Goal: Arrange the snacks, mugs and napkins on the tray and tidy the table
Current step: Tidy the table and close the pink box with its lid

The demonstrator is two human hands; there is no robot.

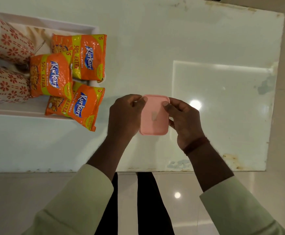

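A small pink lidded box (154, 116) sits in the middle of the white table, held from both sides. My left hand (124, 117) grips its left edge and my right hand (184, 121) grips its right edge, thumbs on the lid. At the left, a white tray (57, 24) holds three orange snack packets: one at the back (87, 56), one in the middle (51, 75), one at the front (78, 106) hanging over the tray's edge. Two white mugs with red flower print (7, 39) (6, 83) stand on the tray's left part. No napkins are visible.
The white glossy table (206, 48) ends at a worn front edge near my body and a right edge at the far right. A raised square panel (223, 102) lies on its right half. Below is a shiny tiled floor (206, 192).
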